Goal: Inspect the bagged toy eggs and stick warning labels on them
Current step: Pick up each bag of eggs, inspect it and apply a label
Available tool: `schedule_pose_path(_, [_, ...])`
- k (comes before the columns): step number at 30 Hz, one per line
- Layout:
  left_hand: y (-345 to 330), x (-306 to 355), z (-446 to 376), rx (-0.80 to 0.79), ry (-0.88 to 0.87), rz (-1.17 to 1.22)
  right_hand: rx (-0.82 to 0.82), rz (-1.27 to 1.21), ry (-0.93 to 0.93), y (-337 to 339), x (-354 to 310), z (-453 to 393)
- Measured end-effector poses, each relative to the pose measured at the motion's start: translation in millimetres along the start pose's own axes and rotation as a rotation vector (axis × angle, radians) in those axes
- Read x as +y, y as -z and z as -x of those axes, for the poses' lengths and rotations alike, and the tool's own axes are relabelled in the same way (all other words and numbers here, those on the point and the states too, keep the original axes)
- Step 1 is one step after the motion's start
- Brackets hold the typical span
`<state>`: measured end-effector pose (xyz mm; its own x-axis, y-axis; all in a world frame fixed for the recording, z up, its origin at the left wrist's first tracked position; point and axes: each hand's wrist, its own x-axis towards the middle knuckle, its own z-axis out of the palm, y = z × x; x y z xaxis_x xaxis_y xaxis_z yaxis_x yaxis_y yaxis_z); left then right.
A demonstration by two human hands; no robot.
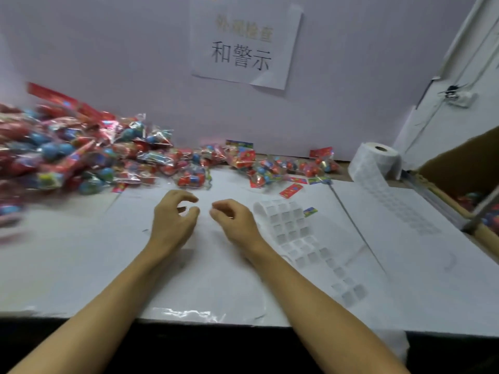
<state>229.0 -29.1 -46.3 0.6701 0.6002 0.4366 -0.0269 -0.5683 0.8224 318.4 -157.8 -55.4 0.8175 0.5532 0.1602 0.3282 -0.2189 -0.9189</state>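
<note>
**Both hands empty at centre of bench, bagged eggs piled upper left**

Forearms enter from bottom edge of frame, converging toward centre. Left hand (pixel 174 221) hovers over white table (pixel 81 265), fingers loosely curled, thumb and index apart, nothing btwn them. Right hand (pixel 233 221) just beside it, fingers also loosely curled, holding nothing; whether fingertips touch the surface, can't tell (motion blur).

Label strip (pixel 294 233) lies just right of right hand: backing sheet w/ rows of small square labels, running from centre down toward lower right. Second strip (pixel 399 209) unrolls from label roll (pixel 378 160) at right of frame, roll standing on end near back wall.

Pile of bagged toy eggs (pixel 67 152) fills upper left: clear bags, red/blue eggs, red header cards; left part blurred. Smaller scatter of bags (pixel 270 166) along back edge at centre, apart from both hands. Nearest single bag (pixel 193 179) sits just above left hand, not touched. Few loose red/coloured cards (pixel 291 190) lie btwn scatter and label strip.

Cardboard box (pixel 464 168) at right edge, a few bagged eggs visible inside. Paper sign (pixel 243 47) w/ Chinese characters taped to back wall, top centre. Wall socket (pixel 459 97) w/ cables upper right. Clear plastic film (pixel 189 314) at near table edge, bottom centre
</note>
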Motion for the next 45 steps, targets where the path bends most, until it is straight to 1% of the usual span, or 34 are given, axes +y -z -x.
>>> schedule_pose_path(4, [-6,-10,-31,-0.217,-0.050,-0.300,0.054,-0.303,-0.072,7,4,-2])
schedule_pose_path(7, [-4,-21,-59,-0.321,-0.117,-0.470,0.040,-0.324,-0.088,7,2,-1])
schedule_pose_path(9, [-1,-29,-75,-0.390,-0.073,-0.559,0.020,-0.320,-0.089,8,2,-1])
schedule_pose_path(11, [1,-36,-88,-0.448,-0.022,-0.583,0.022,-0.346,-0.096,9,3,-1])
schedule_pose_path(12, [2,-38,-93,-0.454,-0.004,-0.590,0.024,-0.359,-0.101,9,3,-2])
schedule_pose_path(14, [4,-40,-98,-0.399,-0.002,-0.671,0.019,-0.377,-0.111,10,2,-2])
schedule_pose_path(16, [6,-40,-96,-0.319,-0.052,-0.757,0.020,-0.394,-0.124,10,1,-2])
schedule_pose_path(17, [7,-39,-91,-0.291,-0.079,-0.755,0.025,-0.400,-0.131,11,1,-3])
schedule_pose_path(20, [11,-35,-69,-0.263,-0.087,-0.590,0.065,-0.439,-0.153,10,0,-3])
schedule_pose_path(22, [15,-28,-55,-0.256,-0.080,-0.413,0.114,-0.463,-0.163,9,0,-4])
schedule_pose_path(23, [17,-22,-49,-0.252,-0.049,-0.295,0.139,-0.469,-0.167,9,0,-5])
schedule_pose_path(25, [19,-9,-38,-0.238,0.094,0.023,0.165,-0.503,-0.177,11,1,-6])
schedule_pose_path(28, [16,9,-25,-0.182,0.364,0.568,0.151,-0.610,-0.196,14,-1,-5])
schedule_pose_path(30, [15,15,-21,-0.218,0.494,0.787,0.112,-0.646,-0.206,15,-5,-3])
schedule_pose_path(33, [11,19,-18,-0.303,0.563,0.858,0.045,-0.613,-0.171,16,-9,-1])
schedule_pose_path(35, [8,20,-15,-0.324,0.595,0.860,0.057,-0.604,-0.129,16,-9,1])
schedule_pose_path(39, [-1,22,-10,-0.434,0.675,0.818,0.109,-0.585,-0.090,16,-7,3])
schedule_pose_path(40, [-2,22,-10,-0.429,0.668,0.782,0.115,-0.581,-0.082,18,-7,2])
schedule_pose_path(42, [-4,20,-9,-0.406,0.585,0.686,0.109,-0.581,-0.063,21,-7,3])
schedule_pose_path(45, [-2,15,-2,-0.401,0.475,0.680,0.042,-0.557,-0.087,23,-8,4])
